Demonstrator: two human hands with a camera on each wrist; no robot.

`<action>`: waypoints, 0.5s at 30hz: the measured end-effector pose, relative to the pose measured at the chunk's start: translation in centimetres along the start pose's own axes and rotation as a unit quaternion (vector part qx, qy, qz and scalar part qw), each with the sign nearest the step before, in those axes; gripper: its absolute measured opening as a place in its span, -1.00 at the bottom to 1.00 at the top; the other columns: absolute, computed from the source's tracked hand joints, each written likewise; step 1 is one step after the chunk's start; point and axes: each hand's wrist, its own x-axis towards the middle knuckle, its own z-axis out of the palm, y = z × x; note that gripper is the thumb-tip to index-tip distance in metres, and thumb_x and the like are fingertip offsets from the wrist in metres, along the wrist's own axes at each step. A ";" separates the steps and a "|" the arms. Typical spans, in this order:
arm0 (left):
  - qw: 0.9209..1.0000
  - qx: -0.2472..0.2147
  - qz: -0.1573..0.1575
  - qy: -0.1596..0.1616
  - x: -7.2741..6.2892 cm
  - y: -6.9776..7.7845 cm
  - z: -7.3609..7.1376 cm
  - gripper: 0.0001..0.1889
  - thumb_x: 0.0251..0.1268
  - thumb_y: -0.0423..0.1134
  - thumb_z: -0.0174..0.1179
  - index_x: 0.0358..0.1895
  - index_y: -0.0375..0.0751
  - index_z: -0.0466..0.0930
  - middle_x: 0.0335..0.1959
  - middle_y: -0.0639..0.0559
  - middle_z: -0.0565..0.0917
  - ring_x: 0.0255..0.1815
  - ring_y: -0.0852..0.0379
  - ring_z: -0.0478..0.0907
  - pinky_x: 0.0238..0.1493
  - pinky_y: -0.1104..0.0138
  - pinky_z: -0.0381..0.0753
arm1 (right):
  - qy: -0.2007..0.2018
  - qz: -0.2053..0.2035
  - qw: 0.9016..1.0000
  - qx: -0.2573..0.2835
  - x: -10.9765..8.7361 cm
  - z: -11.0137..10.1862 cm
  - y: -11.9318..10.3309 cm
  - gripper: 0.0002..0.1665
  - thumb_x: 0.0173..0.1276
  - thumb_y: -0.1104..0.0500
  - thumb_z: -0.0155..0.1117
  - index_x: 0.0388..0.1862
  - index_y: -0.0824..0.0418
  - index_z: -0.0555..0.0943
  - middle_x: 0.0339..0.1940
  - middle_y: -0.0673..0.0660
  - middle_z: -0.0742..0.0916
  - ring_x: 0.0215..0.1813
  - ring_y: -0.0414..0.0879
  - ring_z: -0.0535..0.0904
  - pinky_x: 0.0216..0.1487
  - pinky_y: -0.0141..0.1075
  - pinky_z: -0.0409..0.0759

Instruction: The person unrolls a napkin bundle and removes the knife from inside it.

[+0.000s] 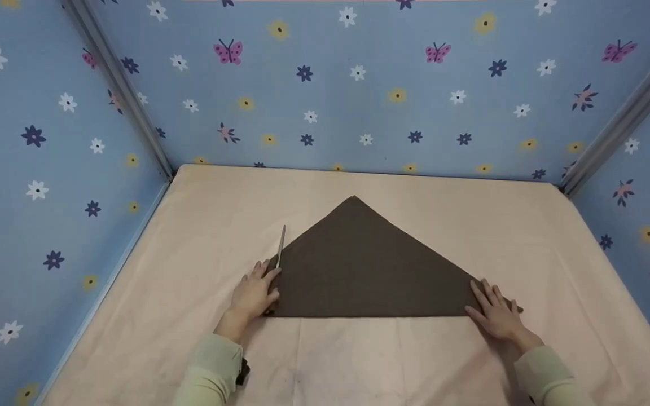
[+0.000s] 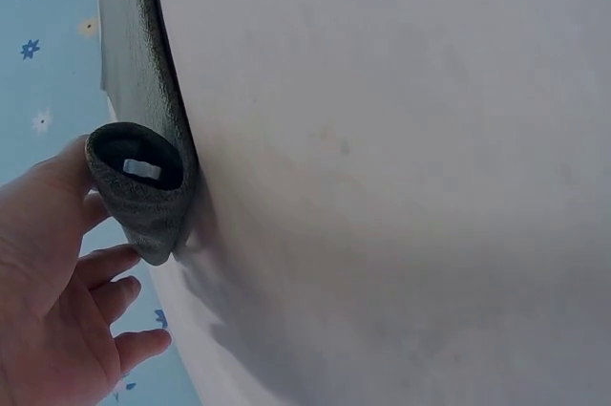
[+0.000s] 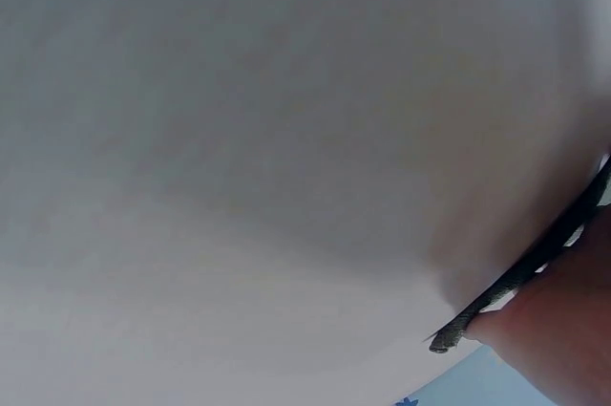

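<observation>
A dark brown cloth (image 1: 370, 265) lies as a triangle, its peak pointing away from me and its long straight edge toward me. The left end is folded over into a thick, rounded fold (image 2: 143, 220), with a small white tag (image 2: 141, 169) showing inside its hollow. My left hand (image 1: 253, 292) holds this end, fingers and thumb against the fold. A thin, pointed greyish strip (image 1: 281, 243) stands out beyond those fingertips. At the opposite corner my right hand (image 1: 497, 313) rests on the cloth with fingers spread. The right wrist view catches only the cloth's thin edge (image 3: 516, 272) under this hand.
A pale, lightly creased cover (image 1: 347, 361) spreads over the table. Blue panels (image 1: 359, 84) patterned with flowers and butterflies rise at the back and both sides. Grey posts (image 1: 124, 96) stand at the back corners.
</observation>
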 end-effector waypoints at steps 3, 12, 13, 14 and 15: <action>1.000 -0.008 -0.001 0.000 -0.2 -0.3 -0.1 -0.51 0.19 -0.16 0.03 0.22 -0.16 0.33 0.28 -0.24 0.19 0.30 -0.18 0.06 0.16 -0.04 0.16 | 0.001 -0.001 1.000 0.001 0.0 0.0 0.0 -0.20 0.37 -0.13 -0.16 0.35 0.37 -0.03 0.34 0.44 -0.06 0.31 0.38 -0.25 0.04 0.39 -0.37; 0.999 -0.034 0.001 -0.001 -0.5 -1.1 -0.1 -0.52 0.25 -0.14 -0.02 0.25 -0.14 0.29 0.29 -0.24 0.19 0.31 -0.20 0.04 0.16 -0.07 0.15 | 0.002 0.001 1.000 0.000 0.0 0.0 -0.1 -0.20 0.37 -0.14 -0.16 0.36 0.37 -0.02 0.34 0.44 -0.05 0.31 0.39 -0.24 0.04 0.39 -0.36; 0.999 -0.035 0.000 -0.001 -0.5 -1.2 -0.1 -0.52 0.25 -0.14 -0.02 0.26 -0.13 0.29 0.29 -0.24 0.19 0.31 -0.20 0.03 0.16 -0.07 0.14 | 0.001 0.001 1.000 0.000 0.0 -0.1 -0.1 -0.20 0.37 -0.14 -0.16 0.36 0.37 -0.02 0.34 0.45 -0.05 0.31 0.39 -0.24 0.04 0.39 -0.36; 0.999 -0.037 -0.002 -0.001 -0.5 -1.2 -0.1 -0.52 0.26 -0.14 -0.02 0.26 -0.13 0.28 0.29 -0.25 0.19 0.31 -0.20 0.03 0.16 -0.07 0.14 | -0.001 0.003 1.000 -0.001 0.0 -0.1 -0.1 -0.20 0.37 -0.14 -0.17 0.36 0.36 -0.03 0.34 0.44 -0.06 0.32 0.38 -0.25 0.04 0.38 -0.37; 0.999 -0.041 -0.002 -0.001 -0.6 -1.3 0.0 -0.52 0.26 -0.14 -0.02 0.26 -0.13 0.28 0.29 -0.25 0.19 0.31 -0.20 0.03 0.16 -0.07 0.14 | -0.002 0.004 1.000 -0.001 0.0 -0.1 -0.1 -0.20 0.37 -0.14 -0.17 0.36 0.37 -0.03 0.34 0.44 -0.06 0.32 0.38 -0.25 0.05 0.38 -0.37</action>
